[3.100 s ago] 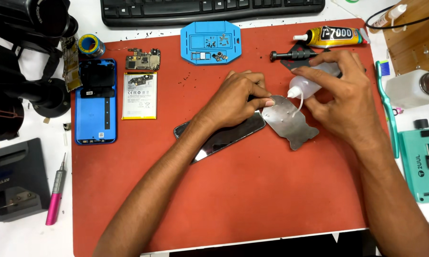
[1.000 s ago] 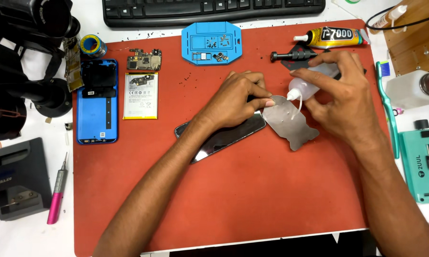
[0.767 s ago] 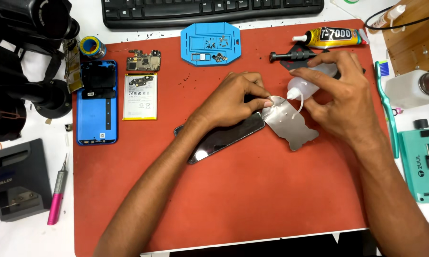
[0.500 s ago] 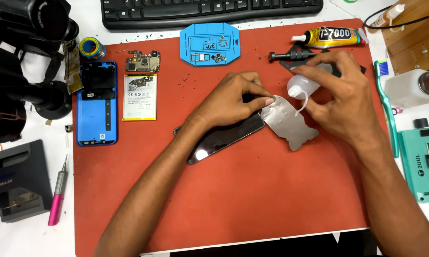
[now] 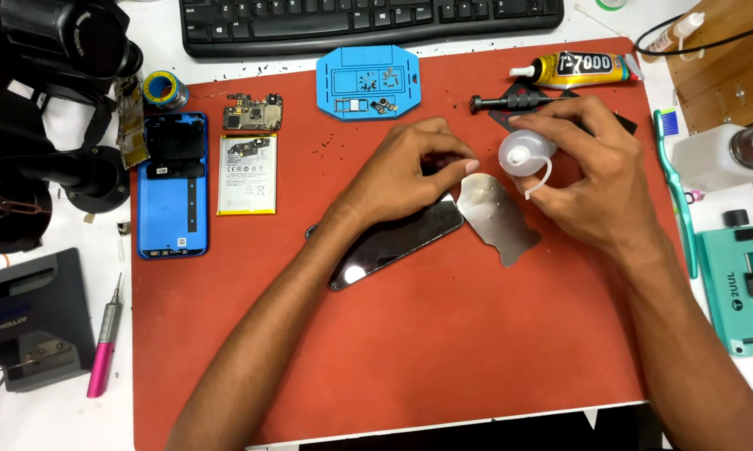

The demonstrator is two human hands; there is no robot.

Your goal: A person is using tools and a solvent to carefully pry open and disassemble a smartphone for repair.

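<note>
Your bench (image 5: 26, 418) is white, with a red mat (image 5: 443, 351) covering its middle. On the mat lie a dark phone (image 5: 385, 244), a thin metal sheet (image 5: 497, 215), a blue back cover (image 5: 173, 185), a battery (image 5: 247, 174), a circuit board (image 5: 252, 112) and a blue tray (image 5: 368, 82) (small parts inside). A keyboard (image 5: 368, 21) sits beyond; a pink screwdriver (image 5: 105, 342) lies left.

A single head-worn camera looks steeply down from above at close working range. The mat (image 5: 393, 351) fills the view, fingers (image 5: 443, 159) just above centre, keyboard (image 5: 368, 21) at the far edge beyond them.
</note>
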